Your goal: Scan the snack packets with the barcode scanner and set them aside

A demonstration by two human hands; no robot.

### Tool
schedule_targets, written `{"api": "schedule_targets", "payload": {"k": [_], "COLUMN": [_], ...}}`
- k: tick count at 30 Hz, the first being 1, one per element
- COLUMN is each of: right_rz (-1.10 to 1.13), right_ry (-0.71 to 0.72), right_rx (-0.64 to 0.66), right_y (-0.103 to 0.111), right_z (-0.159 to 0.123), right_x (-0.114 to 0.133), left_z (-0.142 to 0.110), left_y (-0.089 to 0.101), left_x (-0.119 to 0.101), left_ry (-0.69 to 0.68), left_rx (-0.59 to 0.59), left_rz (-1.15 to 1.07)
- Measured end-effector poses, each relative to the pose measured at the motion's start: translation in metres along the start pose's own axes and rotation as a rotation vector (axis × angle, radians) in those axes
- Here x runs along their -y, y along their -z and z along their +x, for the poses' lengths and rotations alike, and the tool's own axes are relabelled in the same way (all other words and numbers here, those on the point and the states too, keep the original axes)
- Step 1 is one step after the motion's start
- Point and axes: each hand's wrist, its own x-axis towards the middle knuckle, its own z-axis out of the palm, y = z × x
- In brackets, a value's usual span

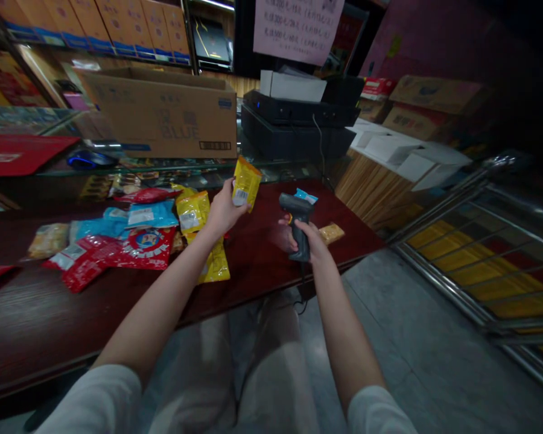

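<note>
My left hand (pixel 224 210) is closed around a small yellow snack packet (pixel 247 181), holding it upright above the dark red counter (pixel 262 253) with its white barcode label facing me. My right hand (pixel 308 238) grips the handle of a dark grey barcode scanner (pixel 296 218), whose head points left toward the packet. The two are a short gap apart. A blue packet (pixel 306 196) shows just behind the scanner head, and a tan packet (pixel 331 232) lies on the counter to the right of my right hand.
Several snack packets, red (pixel 136 248), blue (pixel 151 214) and yellow (pixel 193 211), lie spread on the counter to the left. A cardboard box (pixel 163 114) and a black printer (pixel 298 114) stand on the glass shelf behind. A metal rail (pixel 475 241) runs on the right.
</note>
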Motion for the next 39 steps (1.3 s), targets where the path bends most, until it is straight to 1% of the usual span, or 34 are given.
{"api": "schedule_targets", "payload": {"k": [2, 4, 6, 9, 14, 19, 26, 29, 31, 33, 35, 37, 39], "right_rz": [0.0, 0.02, 0.035, 0.043, 0.083, 0.1, 0.104, 0.023, -0.061, -0.139, -0.205, -0.25, -0.265], "right_ry": [-0.028, -0.05, -0.071, -0.087, -0.083, -0.085, -0.067, -0.027, 0.012, 0.065, 0.111, 0.096, 0.082], "right_rx": [0.047, 0.087, 0.128, 0.171, 0.209, 0.238, 0.196, 0.15, 0.098, 0.02, -0.074, -0.164, -0.277], "right_y": [-0.014, -0.024, -0.028, -0.027, -0.021, -0.025, -0.029, -0.028, -0.022, -0.009, 0.012, 0.038, 0.064], "right_z": [0.011, 0.019, 0.023, 0.022, 0.014, 0.01, 0.009, 0.006, 0.002, -0.002, -0.005, -0.005, -0.004], "right_x": [-0.006, -0.014, -0.023, -0.031, -0.031, -0.028, -0.028, -0.019, -0.004, 0.016, 0.036, 0.05, 0.056], "left_z": [-0.006, -0.011, -0.015, -0.018, -0.019, -0.02, -0.022, -0.021, -0.021, -0.02, -0.021, -0.023, -0.025], "left_y": [0.012, 0.018, 0.018, 0.015, 0.009, 0.008, 0.008, 0.009, 0.014, 0.021, 0.03, 0.039, 0.044], "left_x": [0.012, 0.023, 0.031, 0.038, 0.044, 0.046, 0.04, 0.042, 0.043, 0.042, 0.037, 0.032, 0.027], "left_ry": [0.023, 0.06, 0.098, 0.12, 0.103, 0.078, 0.078, 0.034, -0.02, -0.024, 0.049, 0.126, 0.134], "left_rx": [-0.03, -0.042, -0.063, -0.07, -0.028, -0.011, 0.01, -0.047, -0.114, -0.145, -0.116, -0.064, -0.014], "left_rz": [0.027, 0.03, 0.014, -0.004, 0.063, 0.103, 0.16, 0.168, 0.197, 0.236, 0.28, 0.342, 0.424]}}
